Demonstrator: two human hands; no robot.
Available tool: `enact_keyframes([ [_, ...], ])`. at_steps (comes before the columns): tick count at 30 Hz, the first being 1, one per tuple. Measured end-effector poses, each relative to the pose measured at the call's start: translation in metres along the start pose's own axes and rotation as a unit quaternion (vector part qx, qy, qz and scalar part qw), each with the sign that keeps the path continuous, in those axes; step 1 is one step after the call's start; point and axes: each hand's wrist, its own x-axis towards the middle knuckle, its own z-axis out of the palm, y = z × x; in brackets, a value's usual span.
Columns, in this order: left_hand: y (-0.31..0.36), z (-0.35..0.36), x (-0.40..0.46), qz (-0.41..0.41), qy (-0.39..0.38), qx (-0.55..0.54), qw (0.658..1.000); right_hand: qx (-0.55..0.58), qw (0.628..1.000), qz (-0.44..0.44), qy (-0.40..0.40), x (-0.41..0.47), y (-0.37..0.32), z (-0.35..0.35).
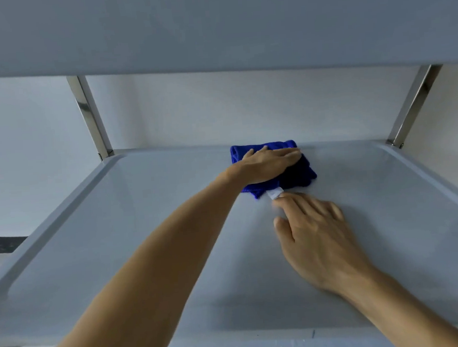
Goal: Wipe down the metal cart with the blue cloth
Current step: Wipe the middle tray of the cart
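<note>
Head view looks down onto a shelf (134, 234) of the metal cart (410, 112), a smooth, matte grey tray with a raised rim and rounded corners, carried on shiny square steel posts at its far corners. The underside of another flat shelf (212, 25) spans the top of the view. The blue cloth (301, 172), a soft, nubby microfibre folded into a thick wad, lies at the far edge of the shelf near the middle. The left hand (265, 164) lies flat on top of it, fingers straight and pressing down. A small white tag (274, 194) sticks out of the cloth's near edge. The right hand (316, 235) rests on the shelf just in front, fingers loosely spread, forefinger touching the tag
</note>
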Motion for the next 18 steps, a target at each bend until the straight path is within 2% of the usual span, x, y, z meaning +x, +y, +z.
enact_keyframes([
  [2,-0.008,-0.01,-0.019,-0.002,0.058,-0.171,0.984,0.013,1.0,-0.002,0.0,-0.001,0.001,0.0],
  [3,-0.016,-0.014,-0.031,-0.002,0.103,-0.198,0.975,0.02,1.0,-0.002,-0.001,-0.001,0.002,0.001],
  [4,-0.027,-0.017,-0.045,-0.011,0.148,-0.173,0.974,0.025,1.0,-0.002,0.0,0.0,0.003,0.001],
  [6,-0.054,-0.018,-0.071,-0.045,0.205,-0.029,0.977,0.03,1.0,0.0,0.0,0.001,0.001,0.0],
  [8,-0.073,-0.016,-0.094,-0.093,0.171,0.085,0.977,0.038,0.999,0.008,-0.001,0.003,0.001,-0.003],
  [11,-0.082,-0.013,-0.104,-0.121,0.111,0.119,0.979,0.099,0.994,0.056,-0.003,0.007,-0.001,-0.012],
  [15,-0.073,-0.018,-0.097,-0.13,0.096,0.144,0.976,0.094,0.985,0.041,0.138,0.05,-0.003,-0.02],
  [16,-0.074,-0.018,-0.097,-0.131,0.091,0.145,0.976,0.088,0.986,0.02,0.139,0.068,-0.004,-0.021],
  [18,-0.077,-0.018,-0.097,-0.132,0.077,0.138,0.979,0.063,0.996,-0.017,0.068,0.104,-0.006,-0.014],
])
